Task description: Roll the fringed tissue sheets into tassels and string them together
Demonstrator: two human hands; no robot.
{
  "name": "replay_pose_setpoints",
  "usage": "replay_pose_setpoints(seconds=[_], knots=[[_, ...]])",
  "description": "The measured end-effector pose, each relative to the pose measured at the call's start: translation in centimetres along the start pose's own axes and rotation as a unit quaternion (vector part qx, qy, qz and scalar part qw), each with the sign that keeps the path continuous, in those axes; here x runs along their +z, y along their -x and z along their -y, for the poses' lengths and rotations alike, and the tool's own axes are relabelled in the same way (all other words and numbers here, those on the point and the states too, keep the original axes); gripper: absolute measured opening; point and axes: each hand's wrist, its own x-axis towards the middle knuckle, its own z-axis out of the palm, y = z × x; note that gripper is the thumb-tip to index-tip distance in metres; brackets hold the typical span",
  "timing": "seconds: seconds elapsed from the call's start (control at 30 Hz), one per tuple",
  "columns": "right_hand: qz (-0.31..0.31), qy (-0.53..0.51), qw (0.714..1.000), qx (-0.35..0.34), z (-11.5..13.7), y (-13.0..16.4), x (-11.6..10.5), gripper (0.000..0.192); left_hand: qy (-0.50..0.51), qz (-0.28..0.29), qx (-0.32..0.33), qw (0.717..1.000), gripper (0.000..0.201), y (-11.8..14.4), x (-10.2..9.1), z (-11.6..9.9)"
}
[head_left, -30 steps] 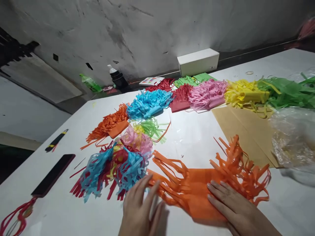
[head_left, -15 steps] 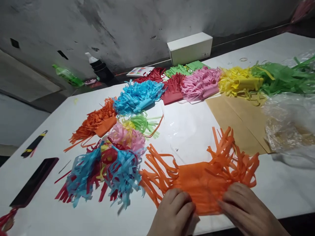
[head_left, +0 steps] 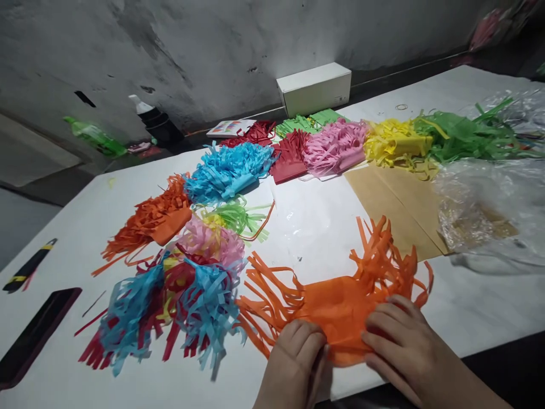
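Observation:
A sheet of orange tissue paper (head_left: 332, 301) lies in front of me, plain in the middle and cut into fringe at its left and right ends. My left hand (head_left: 296, 358) has its fingers curled over the sheet's near left corner. Its thumb is mostly hidden underneath. At the near right side, my right hand (head_left: 400, 341) grips the sheet with its fingers drawn together, covering the base of the right fringe. Left of the sheet rests a tassel garland in several colours, with blue tassels (head_left: 208, 309) closest to my left hand.
Fringed bundles curve along the back: orange (head_left: 153, 218), blue (head_left: 232, 170), red (head_left: 292, 156), pink (head_left: 336, 147), yellow (head_left: 398, 142) and green (head_left: 462, 136). Brown paper (head_left: 395, 204) and clear plastic (head_left: 489, 210) lie right. A phone (head_left: 36, 335) and cutter (head_left: 29, 266) sit left; a white box (head_left: 315, 91) stands behind.
The view has turned slightly, so the scene sits farther left. My right hand has shifted inward over the orange tissue paper's right side. The left hand stays at its corner.

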Motion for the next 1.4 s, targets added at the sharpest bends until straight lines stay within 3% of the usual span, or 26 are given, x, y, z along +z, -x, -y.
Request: replay_pose_setpoints(seconds=[0.13,0.27,0.37,0.5,0.67,0.77,0.87,0.97,1.07,1.27,1.4], knots=[[-0.013,0.045,0.998,-0.031,-0.4,0.5,0.6,0.027,-0.008,-0.025,-0.014,1.000,0.017,0.4,0.2,0.3],[-0.015,0.097,0.995,-0.029,-0.5,0.5,1.1,0.029,-0.043,0.034,-0.014,0.998,0.011,-0.3,-1.0,-0.7],[-0.024,0.085,0.996,-0.019,0.1,0.1,2.2,0.031,-0.076,0.056,-0.005,0.996,0.020,-1.1,-1.6,-1.5],[-0.040,0.121,0.992,-0.016,0.1,-0.4,3.5,0.031,-0.095,0.050,-0.001,0.994,0.021,-1.4,-1.2,-1.7],[-0.038,0.097,0.993,-0.051,-1.1,-0.4,2.7,0.032,-0.096,0.028,-0.015,0.995,0.013,-0.9,-0.7,-1.0],[-0.021,0.048,0.997,-0.055,-1.6,-0.7,1.7,0.030,-0.080,0.059,-0.026,0.995,0.017,-1.2,-1.3,-0.7],[0.001,0.015,1.000,-0.005,-1.6,-1.8,1.2,0.026,-0.091,0.111,-0.079,0.986,0.020,-2.6,-2.5,-0.7],[0.013,0.041,0.996,0.081,-1.4,-3.0,1.3,0.022,-0.134,0.177,-0.169,0.960,0.024,-4.9,-3.7,-0.7],[0.018,0.081,0.990,0.115,-1.6,-3.5,1.9,0.020,-0.176,0.233,-0.212,0.933,0.026,-6.9,-4.4,-0.5],[-0.006,0.166,0.979,0.121,-2.5,-3.4,2.6,0.020,-0.217,0.241,-0.230,0.918,0.029,-8.6,-4.2,0.2],[-0.074,0.222,0.968,0.093,-1.3,-3.4,1.9,0.024,-0.227,0.245,-0.233,0.913,0.027,-8.7,-3.9,0.3]])
